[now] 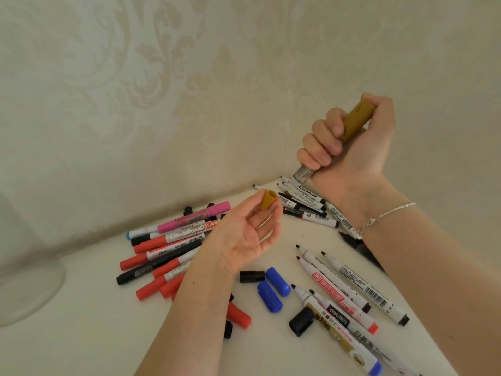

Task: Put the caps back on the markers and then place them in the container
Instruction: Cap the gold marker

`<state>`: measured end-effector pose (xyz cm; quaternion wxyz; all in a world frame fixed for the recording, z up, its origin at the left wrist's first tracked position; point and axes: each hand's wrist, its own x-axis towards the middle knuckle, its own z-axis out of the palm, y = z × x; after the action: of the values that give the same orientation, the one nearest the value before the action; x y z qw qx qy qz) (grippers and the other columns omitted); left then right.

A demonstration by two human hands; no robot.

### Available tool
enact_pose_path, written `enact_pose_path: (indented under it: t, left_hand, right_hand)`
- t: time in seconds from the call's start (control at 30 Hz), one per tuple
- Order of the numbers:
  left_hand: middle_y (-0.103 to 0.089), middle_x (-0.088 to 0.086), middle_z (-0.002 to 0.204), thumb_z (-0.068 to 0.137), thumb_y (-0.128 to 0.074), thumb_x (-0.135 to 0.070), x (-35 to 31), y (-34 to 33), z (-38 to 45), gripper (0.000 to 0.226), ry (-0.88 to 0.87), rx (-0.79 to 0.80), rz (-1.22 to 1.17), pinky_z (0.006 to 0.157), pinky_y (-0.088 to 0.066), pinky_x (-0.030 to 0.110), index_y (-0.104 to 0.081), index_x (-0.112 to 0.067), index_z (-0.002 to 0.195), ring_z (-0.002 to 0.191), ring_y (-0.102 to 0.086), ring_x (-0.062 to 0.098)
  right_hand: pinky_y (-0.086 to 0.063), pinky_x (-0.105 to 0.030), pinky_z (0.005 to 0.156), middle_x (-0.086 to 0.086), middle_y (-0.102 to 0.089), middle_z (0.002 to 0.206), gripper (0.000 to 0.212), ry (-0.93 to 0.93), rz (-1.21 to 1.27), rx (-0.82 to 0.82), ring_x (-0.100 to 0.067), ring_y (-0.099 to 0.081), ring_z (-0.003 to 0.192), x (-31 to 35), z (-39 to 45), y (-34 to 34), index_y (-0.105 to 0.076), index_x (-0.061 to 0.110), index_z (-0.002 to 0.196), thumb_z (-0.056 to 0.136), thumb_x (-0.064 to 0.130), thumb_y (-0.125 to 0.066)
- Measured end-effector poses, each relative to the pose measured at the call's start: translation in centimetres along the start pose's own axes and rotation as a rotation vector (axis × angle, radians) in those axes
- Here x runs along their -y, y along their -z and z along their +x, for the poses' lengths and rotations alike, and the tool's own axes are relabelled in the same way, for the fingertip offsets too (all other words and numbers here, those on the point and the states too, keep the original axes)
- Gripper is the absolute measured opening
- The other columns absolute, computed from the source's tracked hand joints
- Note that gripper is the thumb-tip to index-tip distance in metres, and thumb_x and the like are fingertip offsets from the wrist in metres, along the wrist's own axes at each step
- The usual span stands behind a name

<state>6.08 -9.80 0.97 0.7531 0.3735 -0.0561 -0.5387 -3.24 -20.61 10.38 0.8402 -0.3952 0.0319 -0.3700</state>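
Gold marker (352,122) held tilted in the air, gold end up. Loose gold cap (268,200) off it, open end up. Capped red, black and pink markers (165,248) piled at left. Uncapped markers (349,294) fanned at right, more (306,203) at the back corner. Two blue caps (273,289) and black caps (252,276) lie loose between. Clear container (27,289) far left.

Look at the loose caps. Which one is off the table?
The mustard-brown cap, pinched in the left hand. The two blue caps and black cap lie on the table.

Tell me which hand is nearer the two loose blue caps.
Left. The left hand hovers just above-left of the blue caps; the right hand is raised far behind them.
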Motion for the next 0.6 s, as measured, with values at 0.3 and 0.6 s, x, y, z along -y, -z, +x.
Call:
enact_pose_path:
  t: [0.3,0.6]
  left_hand:
    - [-0.073,0.01,0.092,0.075,-0.071,-0.02,0.5,-0.2,0.4,0.022,0.072,0.125,-0.037,0.056,-0.055,0.024,-0.071,-0.004,0.09,0.061,-0.063,0.01]
    - [-0.034,-0.007,0.042,0.086,-0.05,-0.026,1.1,-1.2,0.2,0.03,0.069,0.268,-0.155,0.031,-0.025,0.011,-0.062,-0.008,0.066,0.036,-0.032,0.003]
  right_hand:
    - [-0.01,-0.024,0.045,0.0,-0.011,0.043,0.047,-0.009,-0.102,0.001,-0.016,-0.007,0.041,-1.1,0.4,0.0,-0.025,0.014,0.052,0.087,0.044,-0.028]
    - [-0.021,-0.022,0.041,-0.001,-0.021,0.041,0.041,-0.099,-0.101,0.006,-0.017,-0.02,0.036,-3.5,0.4,-0.3,-0.032,0.012,0.056,0.089,0.035,-0.029]
